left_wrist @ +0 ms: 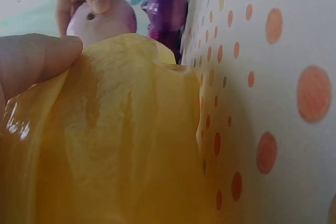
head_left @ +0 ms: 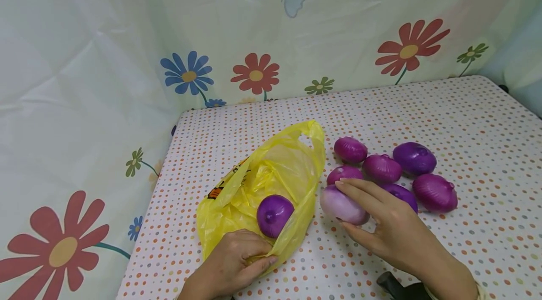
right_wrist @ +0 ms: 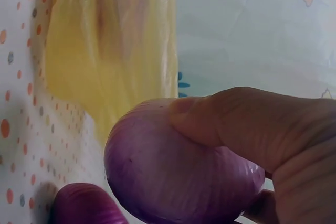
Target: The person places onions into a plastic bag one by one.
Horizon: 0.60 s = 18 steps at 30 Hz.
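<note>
A pale purple onion (head_left: 344,206) is gripped between the thumb and fingers of my right hand (head_left: 391,225), just right of a yellow plastic bag (head_left: 292,159). My left hand (head_left: 235,257) pinches the near edge of that bag's mouth. Inside the open bag lies a darker purple onion (head_left: 274,215). In the right wrist view the held onion (right_wrist: 173,166) fills the lower middle, with the thumb across its top. The left wrist view shows the bag's side (left_wrist: 131,129) close up, the left thumb (left_wrist: 42,61) over its edge.
Several more purple onions sit in a cluster behind and right of my right hand, among them a magenta one (head_left: 435,193) and a dark one (head_left: 415,158). A black object (head_left: 398,286) shows at the near edge. Flowered sheeting (head_left: 338,32) hangs behind the dotted tabletop (head_left: 478,149).
</note>
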Available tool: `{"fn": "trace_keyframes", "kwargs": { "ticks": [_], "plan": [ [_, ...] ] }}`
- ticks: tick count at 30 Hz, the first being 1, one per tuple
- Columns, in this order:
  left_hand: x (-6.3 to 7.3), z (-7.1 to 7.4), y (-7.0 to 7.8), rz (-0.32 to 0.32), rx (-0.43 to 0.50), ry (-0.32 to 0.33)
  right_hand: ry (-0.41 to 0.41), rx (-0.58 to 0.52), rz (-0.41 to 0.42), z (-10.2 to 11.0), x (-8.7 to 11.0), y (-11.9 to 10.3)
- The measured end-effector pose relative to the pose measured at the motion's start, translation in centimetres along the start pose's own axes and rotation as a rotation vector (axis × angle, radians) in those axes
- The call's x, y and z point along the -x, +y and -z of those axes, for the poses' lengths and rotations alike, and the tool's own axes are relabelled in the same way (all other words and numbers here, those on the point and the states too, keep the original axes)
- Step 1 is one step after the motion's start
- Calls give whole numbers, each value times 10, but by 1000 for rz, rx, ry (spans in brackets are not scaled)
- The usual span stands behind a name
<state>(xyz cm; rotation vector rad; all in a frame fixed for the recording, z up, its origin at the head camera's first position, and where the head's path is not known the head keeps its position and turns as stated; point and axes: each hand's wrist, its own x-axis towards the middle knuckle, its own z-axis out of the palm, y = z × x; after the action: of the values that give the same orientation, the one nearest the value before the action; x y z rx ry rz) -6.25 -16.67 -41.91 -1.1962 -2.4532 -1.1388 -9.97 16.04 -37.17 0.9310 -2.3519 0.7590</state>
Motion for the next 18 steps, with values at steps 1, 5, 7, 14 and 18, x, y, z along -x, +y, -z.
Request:
{"fn": "trace_keyframes", "kwargs": {
  "ticks": [1, 5, 7, 14, 18],
  "plan": [
    [0, 0, 0, 10, 7, -3, 1, -4, 2, 1, -2, -1],
    [1, 0, 2, 55, 31, -11, 3, -24, 14, 3, -8, -5],
    [1, 0, 3, 68, 38, -15, -1, -41, 13, 4, -10, -7],
    [0, 1, 1, 0, 0, -17, 70, -95, 81, 1, -21, -14],
    [0, 1, 0, -21, -13, -14, 96, -119, 118, -2, -29, -19]
  ]
}}
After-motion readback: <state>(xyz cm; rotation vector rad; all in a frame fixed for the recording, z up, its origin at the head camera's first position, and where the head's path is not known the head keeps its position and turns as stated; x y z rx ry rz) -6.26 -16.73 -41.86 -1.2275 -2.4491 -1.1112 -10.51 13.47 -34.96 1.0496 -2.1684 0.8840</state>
